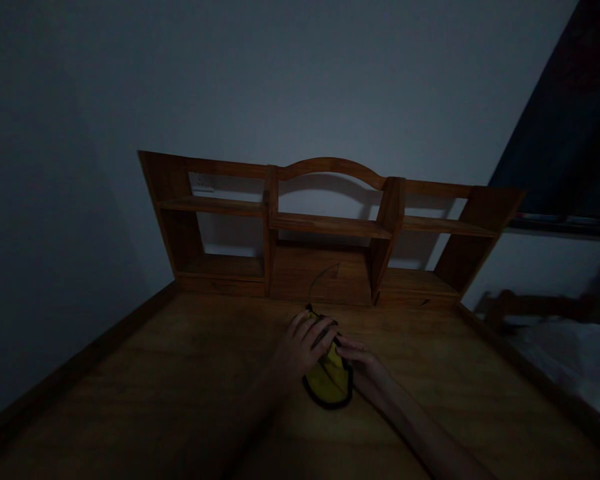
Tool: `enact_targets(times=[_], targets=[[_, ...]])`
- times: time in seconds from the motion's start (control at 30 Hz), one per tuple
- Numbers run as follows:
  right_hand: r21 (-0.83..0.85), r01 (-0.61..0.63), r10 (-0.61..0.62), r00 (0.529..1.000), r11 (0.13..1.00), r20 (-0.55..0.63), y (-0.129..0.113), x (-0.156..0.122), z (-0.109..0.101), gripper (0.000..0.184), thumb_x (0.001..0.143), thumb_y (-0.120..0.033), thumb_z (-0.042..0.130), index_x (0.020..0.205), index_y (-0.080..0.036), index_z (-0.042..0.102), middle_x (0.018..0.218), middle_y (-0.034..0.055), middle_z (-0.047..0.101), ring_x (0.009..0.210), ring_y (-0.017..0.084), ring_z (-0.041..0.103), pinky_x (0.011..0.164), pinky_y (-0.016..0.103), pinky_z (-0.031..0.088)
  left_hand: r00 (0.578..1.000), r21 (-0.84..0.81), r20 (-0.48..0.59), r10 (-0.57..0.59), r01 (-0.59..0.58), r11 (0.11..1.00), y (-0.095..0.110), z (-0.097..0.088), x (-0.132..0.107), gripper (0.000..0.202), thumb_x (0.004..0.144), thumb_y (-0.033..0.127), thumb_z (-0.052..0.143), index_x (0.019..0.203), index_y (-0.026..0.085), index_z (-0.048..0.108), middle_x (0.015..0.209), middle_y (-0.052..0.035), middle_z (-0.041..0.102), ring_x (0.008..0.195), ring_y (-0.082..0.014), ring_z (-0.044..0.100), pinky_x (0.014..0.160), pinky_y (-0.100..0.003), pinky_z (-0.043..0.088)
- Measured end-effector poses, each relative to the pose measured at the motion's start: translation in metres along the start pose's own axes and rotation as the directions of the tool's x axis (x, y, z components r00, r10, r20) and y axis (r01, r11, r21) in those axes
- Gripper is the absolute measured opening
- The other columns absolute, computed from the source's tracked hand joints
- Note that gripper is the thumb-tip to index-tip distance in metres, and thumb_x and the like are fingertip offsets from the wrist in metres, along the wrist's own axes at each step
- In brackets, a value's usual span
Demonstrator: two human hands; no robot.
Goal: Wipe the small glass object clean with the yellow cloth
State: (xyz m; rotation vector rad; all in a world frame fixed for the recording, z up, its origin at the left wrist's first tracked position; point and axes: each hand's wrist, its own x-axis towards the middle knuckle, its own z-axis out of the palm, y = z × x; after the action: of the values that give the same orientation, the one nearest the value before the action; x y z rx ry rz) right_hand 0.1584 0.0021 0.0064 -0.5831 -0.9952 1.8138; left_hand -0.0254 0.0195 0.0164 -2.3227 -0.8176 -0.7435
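Note:
A yellow cloth piece with dark edging [327, 383] is in my hands above the wooden desk. Its near end is rounded and shows creases. My left hand [303, 347] lies over the upper part from the left, fingers curled across it and hiding much of it. From the right, my right hand [360, 360] grips the dark edge, thumb and fingers close together. Beyond the left fingertips a thin curved line [320, 275], perhaps a cord, runs up toward the shelf. Dim light leaves the exact kind of cloth item unclear.
The wooden desk top [220, 360] carries a wooden shelf unit [330, 227] along its back, with several compartments. A wall socket [203, 183] shows through its left side. To the right are a dark window [570, 133] and pale fabric [570, 360] beyond the desk's raised edge.

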Motion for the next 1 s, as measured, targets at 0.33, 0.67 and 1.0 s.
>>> enact_targets(times=[0.33, 0.67, 1.0], targets=[[0.001, -0.005, 0.005, 0.994, 1.000, -0.114, 0.003, 0.002, -0.001, 0.023, 0.070, -0.015, 0.070, 0.092, -0.020, 0.071, 0.091, 0.0021, 0.072, 0.083, 0.018, 0.064, 0.083, 0.029, 0.042, 0.987, -0.105, 0.128, -0.101, 0.115, 0.988, -0.005, 0.003, 0.002, 0.045, 0.090, 0.017, 0.038, 0.135, 0.017, 0.035, 0.133, -0.0088, 0.047, 0.120, -0.0218, 0.043, 0.109, -0.046, 0.024], [-0.127, -0.021, 0.041, 0.987, 0.992, 0.156, -0.003, -0.006, 0.013, 0.059, 0.066, -0.011, 0.072, 0.120, -0.025, 0.056, 0.124, 0.0057, 0.058, 0.117, 0.022, 0.050, 0.102, 0.039, 0.032, 0.972, -0.305, 0.135, -0.191, 0.224, 0.926, -0.006, 0.002, -0.007, 0.062, 0.083, 0.018, 0.048, 0.140, 0.018, 0.024, 0.141, -0.0107, 0.035, 0.130, -0.0276, 0.028, 0.105, -0.045, 0.030], [-0.525, 0.151, -0.044, 0.977, 0.838, 0.210, 0.010, -0.002, -0.013, 0.065, 0.066, -0.018, 0.076, 0.125, -0.027, 0.052, 0.133, 0.0037, 0.051, 0.123, 0.023, 0.045, 0.105, 0.045, 0.031, 0.971, -0.228, 0.176, -0.164, 0.203, 0.952, -0.003, 0.007, -0.008, 0.061, 0.081, 0.010, 0.045, 0.139, 0.019, 0.027, 0.140, -0.0088, 0.038, 0.131, -0.0265, 0.029, 0.103, -0.042, 0.035]])
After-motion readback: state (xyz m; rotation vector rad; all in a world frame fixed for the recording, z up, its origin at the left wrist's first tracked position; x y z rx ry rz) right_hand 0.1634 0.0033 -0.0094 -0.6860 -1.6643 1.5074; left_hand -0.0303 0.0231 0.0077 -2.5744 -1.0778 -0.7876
